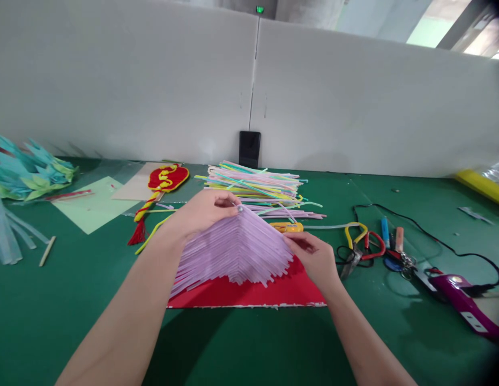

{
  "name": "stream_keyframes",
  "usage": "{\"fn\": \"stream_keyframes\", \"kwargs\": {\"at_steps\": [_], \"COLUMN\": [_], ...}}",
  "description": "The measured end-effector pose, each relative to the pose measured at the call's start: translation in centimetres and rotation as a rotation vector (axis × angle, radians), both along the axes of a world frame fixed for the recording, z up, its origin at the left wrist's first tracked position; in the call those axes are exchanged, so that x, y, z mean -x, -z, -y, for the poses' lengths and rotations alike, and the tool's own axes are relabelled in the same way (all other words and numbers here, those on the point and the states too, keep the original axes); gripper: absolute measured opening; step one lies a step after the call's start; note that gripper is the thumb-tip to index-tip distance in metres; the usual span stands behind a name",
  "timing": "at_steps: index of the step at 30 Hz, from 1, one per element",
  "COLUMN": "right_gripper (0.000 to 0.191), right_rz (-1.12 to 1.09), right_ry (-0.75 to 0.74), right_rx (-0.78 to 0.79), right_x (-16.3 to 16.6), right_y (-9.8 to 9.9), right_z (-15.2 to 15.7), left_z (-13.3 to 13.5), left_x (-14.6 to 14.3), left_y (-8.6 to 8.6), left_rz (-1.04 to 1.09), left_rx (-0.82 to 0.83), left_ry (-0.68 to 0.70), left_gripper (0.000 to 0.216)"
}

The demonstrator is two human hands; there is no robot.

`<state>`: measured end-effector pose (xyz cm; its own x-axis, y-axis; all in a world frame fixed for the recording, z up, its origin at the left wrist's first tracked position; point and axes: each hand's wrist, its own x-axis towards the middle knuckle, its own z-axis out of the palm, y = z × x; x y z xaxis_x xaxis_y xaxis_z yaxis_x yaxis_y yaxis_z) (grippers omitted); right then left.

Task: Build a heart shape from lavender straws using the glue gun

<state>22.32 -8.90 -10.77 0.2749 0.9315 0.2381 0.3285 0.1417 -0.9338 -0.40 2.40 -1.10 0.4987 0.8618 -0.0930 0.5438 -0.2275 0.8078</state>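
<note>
A lilac chevron-shaped piece made of many thin straw-like strips is raised at its peak above a red sheet. My left hand pinches the peak between thumb and fingers, its wrist covering part of the left side. At the right edge, my right hand is closed on the strips with thumb and fingertips. Just behind the piece lies a pile of loose pastel straws. A yellow-orange cutter rests between that pile and my right hand.
Pliers and a purple hot-glue gun with a black cord lie to the right. A red-and-yellow tasselled ornament, pale green paper and blue-green paper leaves are left. A phone leans on the white partition.
</note>
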Motion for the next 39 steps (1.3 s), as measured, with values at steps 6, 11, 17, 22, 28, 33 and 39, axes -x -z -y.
{"fn": "stream_keyframes", "kwargs": {"at_steps": [6,11,17,22,28,33,39], "right_gripper": [0.015,0.017,0.017,0.016,0.015,0.016,0.016], "right_rz": [-0.041,-0.056,-0.055,0.073,0.171,0.21,0.335], "right_ry": [-0.025,-0.101,-0.141,-0.144,-0.171,-0.162,-0.137], "right_rx": [0.06,0.123,0.2,0.245,0.242,0.228,0.179], "right_x": [0.2,1.0,2.0,2.6,2.8,2.9,2.9], "right_y": [-0.4,-0.1,0.5,1.2,1.2,1.2,1.7], "right_z": [0.3,0.8,0.9,0.8,0.8,0.9,1.3], "left_z": [0.2,0.3,0.4,1.1,5.4,9.2,10.1], "left_x": [0.4,1.5,2.6,2.7,2.0,1.0,0.7], "left_y": [0.7,1.5,3.5,5.7,7.3,9.9,11.9], "left_rz": [-0.032,-0.074,-0.158,-0.22,-0.285,-0.5,-0.585], "left_rx": [0.015,0.026,0.081,0.087,-0.164,-0.451,-0.479], "left_ry": [-0.027,-0.042,-0.027,-0.094,-0.217,-0.096,-0.07], "left_gripper": [0.023,0.024,0.027,0.026,0.048,0.056,0.059]}}
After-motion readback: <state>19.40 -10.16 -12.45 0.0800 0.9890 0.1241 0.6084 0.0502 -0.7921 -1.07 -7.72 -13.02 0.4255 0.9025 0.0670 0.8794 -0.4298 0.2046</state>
